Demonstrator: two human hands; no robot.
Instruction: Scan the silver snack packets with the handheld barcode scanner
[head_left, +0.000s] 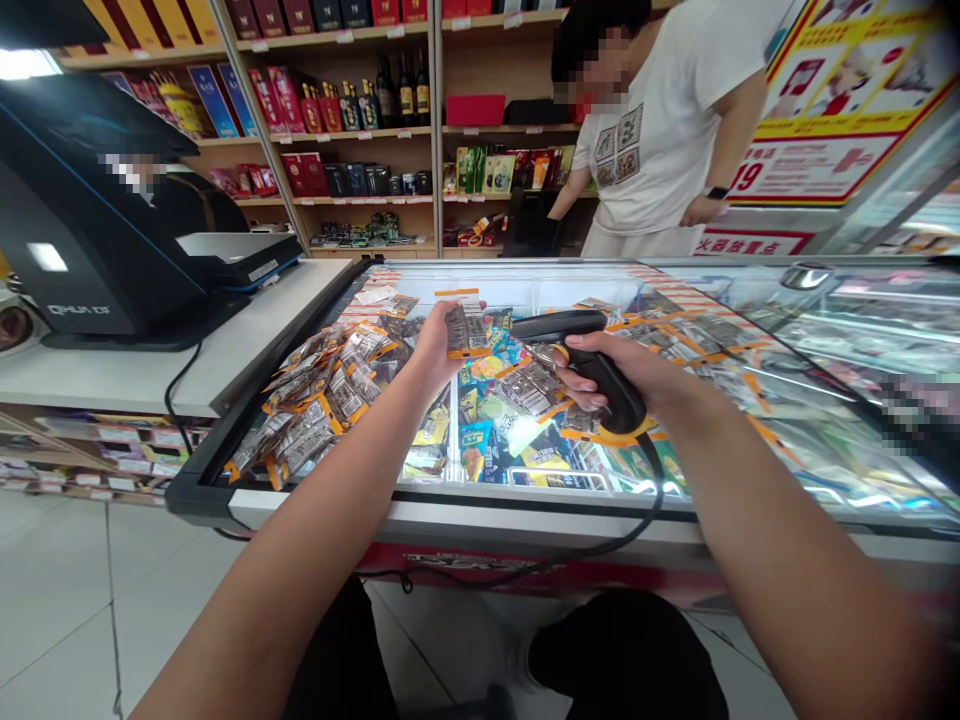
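My left hand [436,340] is closed on a small snack packet [468,328] with orange edges, its barcoded back showing. Facing it from the right, a black handheld barcode scanner [611,380] is gripped in my right hand [604,365], its head pointing toward the packet. The scanner's cable [652,500] loops down over the front edge of the freezer. On the glass to the left lies a heap of similar packets [304,425]. A few more packets [534,388] lie below the scanner, and others [686,335] are spread to the right.
Beneath me is a glass-topped chest freezer [300,505] with colourful packages inside. To the left, a counter [135,385] bears a black checkout machine [82,230]. Across the freezer stands a person [660,130] in a white T-shirt. Shelves [367,135] of bottles and boxes line the back.
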